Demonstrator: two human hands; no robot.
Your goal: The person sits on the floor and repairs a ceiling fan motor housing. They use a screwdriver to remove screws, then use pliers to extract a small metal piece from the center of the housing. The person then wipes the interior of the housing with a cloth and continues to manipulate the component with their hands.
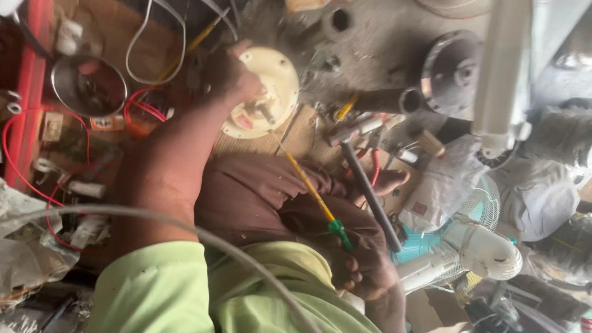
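Gripping the edge of a cream round plastic motor housing (266, 92) with a short metal shaft at its centre, the left hand (225, 74) curls its fingers over the rim on the cluttered workbench (382, 37). The right hand (364, 268) closes its fingers around a yellow-shafted screwdriver with a green handle (314, 197) and a dark grey rod (370, 194), above the lap.

The left hand (225, 74) hides the cream disc's (271, 86) near edge; the white pipe (505, 68) runs off the top.
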